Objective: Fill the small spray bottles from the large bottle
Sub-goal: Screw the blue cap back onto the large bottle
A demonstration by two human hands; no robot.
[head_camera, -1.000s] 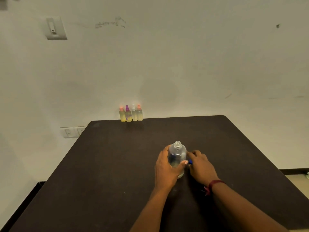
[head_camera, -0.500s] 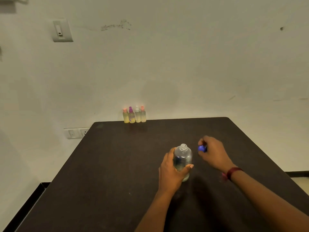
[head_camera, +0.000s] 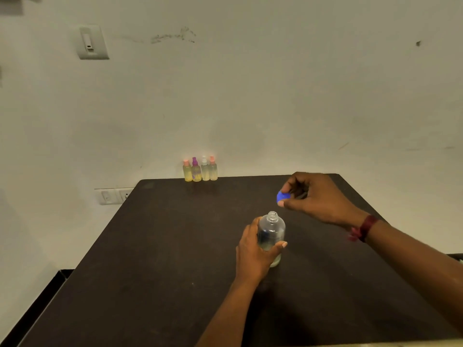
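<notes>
In front of me the dark table (head_camera: 155, 259) runs back to a pale wall (head_camera: 275, 96). High on that wall to my left sits a light switch plate (head_camera: 92, 42), and near it a smudged dark scuff mark (head_camera: 172, 37). Far to the right is a small dark spot (head_camera: 418, 43). Low down, just past the table's left back corner, I see a socket panel (head_camera: 114, 195). On my wrist is a dark red band (head_camera: 366, 227).

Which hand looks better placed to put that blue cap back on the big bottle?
The right hand, probably: it pinches the blue cap just above the large bottle's open neck, while the left hand grips the body.
</notes>
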